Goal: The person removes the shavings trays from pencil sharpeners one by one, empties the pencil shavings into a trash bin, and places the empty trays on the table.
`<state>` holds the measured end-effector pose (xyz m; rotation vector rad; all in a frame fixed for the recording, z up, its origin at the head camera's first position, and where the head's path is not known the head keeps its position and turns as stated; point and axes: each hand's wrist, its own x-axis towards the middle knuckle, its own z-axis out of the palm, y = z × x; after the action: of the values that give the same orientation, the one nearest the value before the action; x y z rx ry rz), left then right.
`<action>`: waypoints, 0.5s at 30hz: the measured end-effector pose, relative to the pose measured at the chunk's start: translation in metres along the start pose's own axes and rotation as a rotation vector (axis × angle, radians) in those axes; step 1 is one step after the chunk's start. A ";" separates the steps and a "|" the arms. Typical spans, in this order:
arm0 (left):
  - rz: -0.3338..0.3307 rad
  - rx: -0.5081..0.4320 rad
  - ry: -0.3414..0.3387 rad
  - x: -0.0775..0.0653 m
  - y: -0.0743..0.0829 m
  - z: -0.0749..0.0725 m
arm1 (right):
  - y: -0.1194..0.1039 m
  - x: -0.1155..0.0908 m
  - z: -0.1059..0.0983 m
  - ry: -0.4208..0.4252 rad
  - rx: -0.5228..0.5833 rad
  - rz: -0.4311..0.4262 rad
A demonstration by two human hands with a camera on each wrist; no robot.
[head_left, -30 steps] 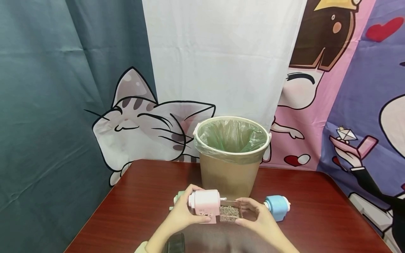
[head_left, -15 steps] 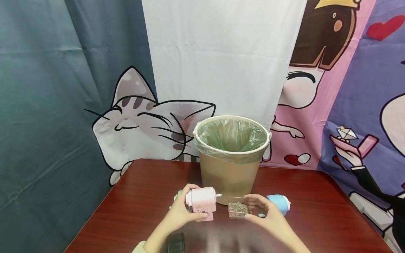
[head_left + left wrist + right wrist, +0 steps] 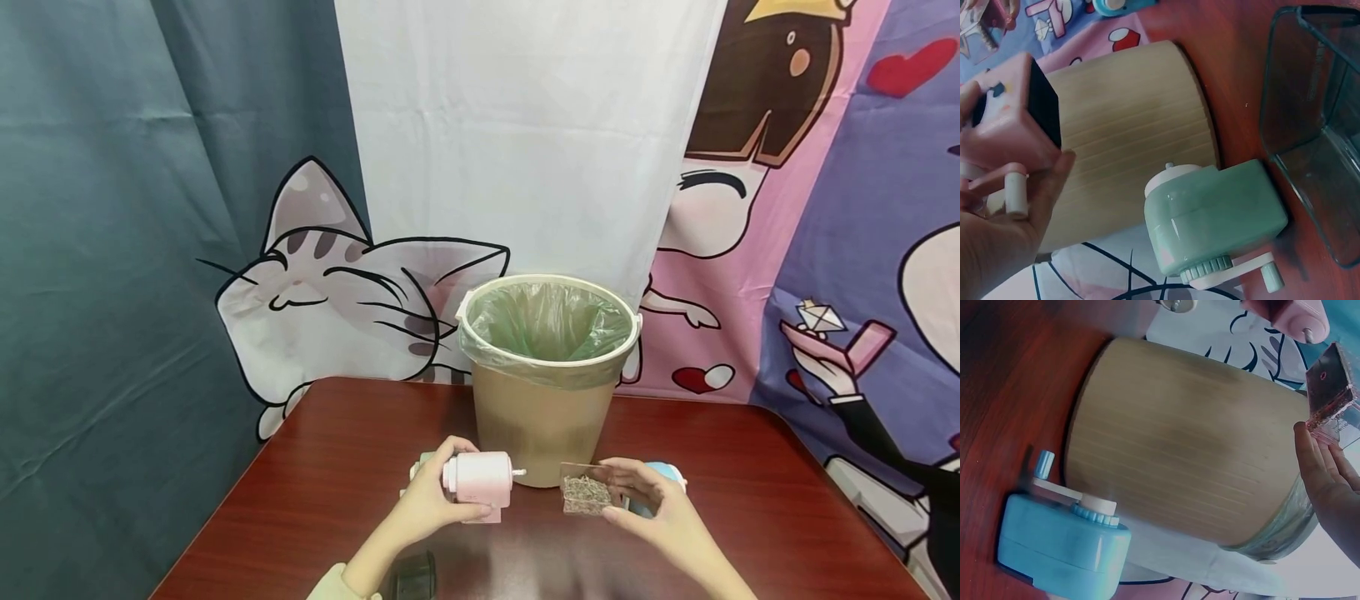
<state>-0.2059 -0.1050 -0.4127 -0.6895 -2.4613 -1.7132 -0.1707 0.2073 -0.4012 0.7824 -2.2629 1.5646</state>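
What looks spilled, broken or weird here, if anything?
Only the pink sharpener looks odd: its drawer of shavings is out, held apart in the right hand. I see no spill or damage.

Three views meeting at one bin (image 3: 543,417)
From the head we look forward and down across the table (image 3: 315,483), far enough back to take in the left hand (image 3: 431,504), the right hand (image 3: 656,507) and the printed cloth (image 3: 525,167) behind. From the left wrist we look from close by, turned sideways, with the bin's base to the right and the green sharpener (image 3: 1216,212) large at the lower right. From the right wrist we are also near but turned the opposite way, base to the left, the blue sharpener (image 3: 1063,547) large at the lower left. Both wrist views share the bin's wall and the pink sharpener (image 3: 1016,119).
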 end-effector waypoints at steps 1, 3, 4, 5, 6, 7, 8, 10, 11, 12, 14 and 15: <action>0.008 0.005 0.005 0.001 -0.001 0.001 | 0.000 0.000 0.000 0.002 0.000 -0.005; 0.014 0.006 0.014 0.002 -0.002 0.003 | -0.001 0.000 -0.001 0.002 0.008 -0.013; 0.014 0.004 0.018 0.003 -0.003 0.004 | -0.002 0.000 -0.001 -0.001 0.013 -0.019; 0.014 0.006 0.022 0.004 -0.004 0.005 | -0.002 0.000 -0.001 -0.002 0.019 -0.026; 0.011 0.019 0.027 0.005 -0.004 0.006 | -0.002 0.000 -0.001 -0.002 0.025 -0.034; 0.011 0.038 0.032 0.006 -0.005 0.007 | -0.002 0.000 -0.001 -0.004 0.032 -0.043; 0.013 0.060 0.035 0.007 -0.005 0.009 | -0.003 0.000 -0.001 -0.004 0.038 -0.051; 0.028 0.116 0.034 0.010 -0.006 0.012 | -0.003 0.000 -0.002 -0.002 0.051 -0.060; 0.037 0.142 0.030 0.012 -0.006 0.013 | -0.004 0.000 -0.003 0.000 0.051 -0.063; 0.048 0.165 0.023 0.013 -0.007 0.015 | -0.004 -0.001 -0.004 0.005 0.049 -0.065; 0.066 0.207 0.002 0.016 -0.008 0.018 | -0.004 -0.002 -0.007 0.016 0.039 -0.061; 0.073 0.224 -0.009 0.018 -0.008 0.020 | -0.003 -0.003 -0.008 0.020 0.038 -0.058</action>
<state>-0.2212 -0.0834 -0.4220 -0.7518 -2.5464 -1.3850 -0.1674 0.2148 -0.3970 0.8314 -2.1827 1.5859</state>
